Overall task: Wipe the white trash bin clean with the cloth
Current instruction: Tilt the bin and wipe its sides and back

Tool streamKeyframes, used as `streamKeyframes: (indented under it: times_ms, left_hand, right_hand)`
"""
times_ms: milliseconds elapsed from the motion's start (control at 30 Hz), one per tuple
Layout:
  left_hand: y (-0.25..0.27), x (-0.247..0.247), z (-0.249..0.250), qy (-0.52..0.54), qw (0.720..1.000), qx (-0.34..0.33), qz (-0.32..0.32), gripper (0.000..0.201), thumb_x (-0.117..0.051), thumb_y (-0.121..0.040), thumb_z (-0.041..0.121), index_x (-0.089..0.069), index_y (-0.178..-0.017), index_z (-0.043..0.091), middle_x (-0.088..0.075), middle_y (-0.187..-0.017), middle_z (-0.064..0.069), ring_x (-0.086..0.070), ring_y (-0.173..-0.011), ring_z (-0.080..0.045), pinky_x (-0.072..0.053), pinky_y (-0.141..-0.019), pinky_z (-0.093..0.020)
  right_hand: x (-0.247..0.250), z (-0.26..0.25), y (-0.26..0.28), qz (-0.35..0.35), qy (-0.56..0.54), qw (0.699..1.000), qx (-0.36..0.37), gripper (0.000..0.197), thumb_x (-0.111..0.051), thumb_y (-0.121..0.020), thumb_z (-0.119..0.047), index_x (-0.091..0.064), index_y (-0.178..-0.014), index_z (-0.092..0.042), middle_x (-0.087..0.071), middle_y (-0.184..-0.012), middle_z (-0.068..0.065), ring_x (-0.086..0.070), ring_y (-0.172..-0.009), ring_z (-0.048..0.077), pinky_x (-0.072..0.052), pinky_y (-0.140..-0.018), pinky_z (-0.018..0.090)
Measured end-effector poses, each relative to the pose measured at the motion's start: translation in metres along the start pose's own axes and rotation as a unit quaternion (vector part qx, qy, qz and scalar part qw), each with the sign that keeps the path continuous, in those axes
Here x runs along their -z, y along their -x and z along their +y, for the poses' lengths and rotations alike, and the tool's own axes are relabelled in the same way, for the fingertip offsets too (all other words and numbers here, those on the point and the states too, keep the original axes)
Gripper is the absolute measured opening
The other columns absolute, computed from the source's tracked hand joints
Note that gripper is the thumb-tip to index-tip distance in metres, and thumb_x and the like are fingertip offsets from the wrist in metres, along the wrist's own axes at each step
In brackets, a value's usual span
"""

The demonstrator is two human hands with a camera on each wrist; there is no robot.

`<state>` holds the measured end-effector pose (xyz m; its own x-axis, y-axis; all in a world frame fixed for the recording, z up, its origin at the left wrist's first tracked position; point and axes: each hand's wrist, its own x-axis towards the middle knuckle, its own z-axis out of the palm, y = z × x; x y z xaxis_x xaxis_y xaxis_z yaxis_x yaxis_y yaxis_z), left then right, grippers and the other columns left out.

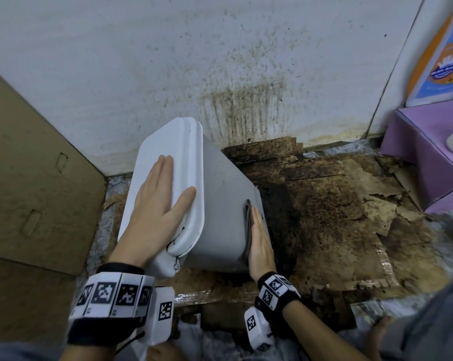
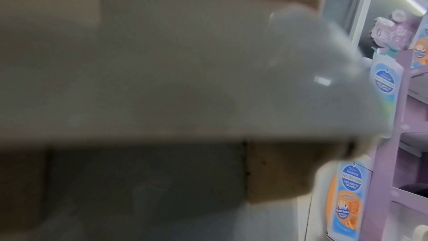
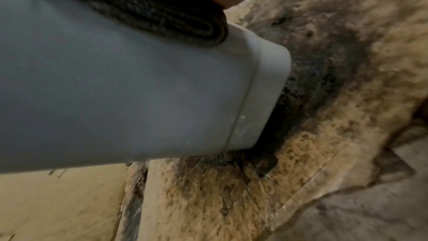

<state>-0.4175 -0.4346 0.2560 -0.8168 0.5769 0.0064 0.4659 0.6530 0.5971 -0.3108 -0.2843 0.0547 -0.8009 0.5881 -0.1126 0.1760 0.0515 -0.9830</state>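
The wiping is under way on one side wall. The white trash bin (image 1: 220, 204) is tipped over on stained cardboard (image 1: 324, 217) by the wall, lid toward ten o'clock and base toward four o'clock, its long axis along that line. The left hand (image 1: 157, 204) lies flat on the lid, fingers straight, steadying it. The right hand (image 1: 259, 243), fingers straight, presses the dark cloth (image 1: 248, 225) to the wall near the base. Next, I judge, strokes along that wall, then turning the bin.
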Motion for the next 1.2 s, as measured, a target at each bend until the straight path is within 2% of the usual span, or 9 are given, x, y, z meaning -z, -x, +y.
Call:
streamKeyframes:
  times_ms: [100,200,400,533,667,767,900,967,1200]
  left_hand:
    - [0.0,-0.001,0.002,0.001,1.0,-0.004,-0.003,0.084,-0.034,-0.093,0.066,-0.001,-0.163,0.033,0.005,-0.17,0.017,0.006,-0.154,0.004,0.001,-0.127,-0.032]
    - [0.0,-0.002,0.005,-0.004,1.0,-0.008,-0.005,0.085,-0.033,-0.092,0.066,0.0,-0.163,0.033,0.006,-0.17,0.018,0.007,-0.154,0.004,0.001,-0.127,-0.032]
    - [0.0,-0.001,0.005,0.002,1.0,-0.004,-0.006,0.084,-0.033,-0.092,0.067,0.0,-0.162,0.035,0.006,-0.17,0.019,0.006,-0.154,0.004,0.0,-0.128,-0.035]
    - [0.0,-0.001,0.004,-0.011,1.0,-0.004,-0.004,0.084,-0.032,-0.093,0.066,0.001,-0.163,0.033,0.006,-0.17,0.017,0.006,-0.155,0.002,0.0,-0.128,-0.035]
    - [0.0,-0.001,0.004,-0.004,1.0,0.003,-0.003,0.081,-0.032,-0.094,0.061,0.0,-0.162,0.033,0.006,-0.17,0.017,0.005,-0.154,0.002,0.002,-0.126,-0.03]
    - [-0.001,0.0,0.002,-0.006,1.0,0.005,-0.002,0.074,-0.036,-0.102,0.054,0.0,-0.163,0.031,0.006,-0.171,0.015,0.005,-0.155,0.002,0.003,-0.123,-0.026]
    - [-0.002,-0.001,-0.001,-0.014,1.0,0.001,0.001,0.08,-0.03,-0.095,0.058,0.001,-0.163,0.028,0.005,-0.171,0.012,0.005,-0.155,0.0,0.003,-0.123,-0.026]
    - [-0.003,-0.002,-0.002,-0.02,1.0,-0.004,0.004,0.081,-0.029,-0.095,0.06,0.001,-0.163,0.028,0.005,-0.171,0.01,0.005,-0.156,-0.002,0.002,-0.126,-0.029]
    - [-0.001,0.003,-0.008,-0.004,1.0,0.004,0.009,0.087,-0.037,-0.092,0.066,-0.002,-0.163,0.029,0.002,-0.171,0.014,0.002,-0.155,0.0,-0.001,-0.128,-0.035]
  right_hand:
    - [0.005,0.009,-0.005,0.032,-0.05,0.995,-0.085,0.055,-0.017,-0.107,-0.049,-0.025,-0.159,-0.033,-0.023,-0.166,-0.017,-0.018,-0.152,-0.001,-0.011,-0.128,0.034]
    - [0.008,0.016,-0.012,0.049,-0.071,0.985,-0.146,0.065,-0.018,-0.101,-0.066,-0.026,-0.158,-0.038,-0.026,-0.165,-0.016,-0.021,-0.152,0.004,-0.014,-0.128,0.038]
    - [0.013,0.014,-0.015,0.028,-0.057,0.988,-0.141,0.054,-0.017,-0.11,-0.045,-0.017,-0.161,-0.028,-0.013,-0.168,-0.012,-0.011,-0.154,0.004,-0.005,-0.127,0.031]
    - [0.01,0.01,-0.014,0.037,-0.05,0.989,-0.137,0.052,-0.02,-0.111,-0.041,-0.018,-0.161,-0.026,-0.015,-0.168,-0.011,-0.013,-0.153,0.004,-0.006,-0.126,0.029]
    - [-0.004,-0.02,-0.007,0.081,-0.046,0.987,-0.132,0.058,-0.019,-0.107,-0.048,-0.024,-0.159,-0.025,-0.023,-0.166,-0.008,-0.018,-0.154,0.01,-0.01,-0.128,0.038]
    - [-0.022,-0.07,0.004,0.051,-0.018,0.995,-0.078,0.072,-0.008,-0.096,-0.054,-0.022,-0.161,-0.025,-0.021,-0.167,-0.009,-0.017,-0.154,0.008,-0.011,-0.128,0.039]
    - [-0.04,-0.115,0.015,-0.01,-0.015,0.999,0.029,0.079,0.003,-0.091,-0.064,-0.012,-0.162,-0.032,-0.009,-0.167,-0.021,-0.003,-0.15,-0.011,-0.001,-0.126,0.025]
    - [-0.045,-0.12,0.018,-0.021,-0.003,0.998,0.054,0.079,0.005,-0.091,-0.064,-0.01,-0.162,-0.033,-0.007,-0.168,-0.022,0.001,-0.149,-0.014,0.0,-0.125,0.024]
    - [-0.033,-0.076,0.011,-0.017,0.024,0.987,0.158,0.058,-0.01,-0.106,-0.041,-0.019,-0.161,-0.025,-0.018,-0.168,-0.016,-0.013,-0.154,0.0,-0.013,-0.126,0.032]
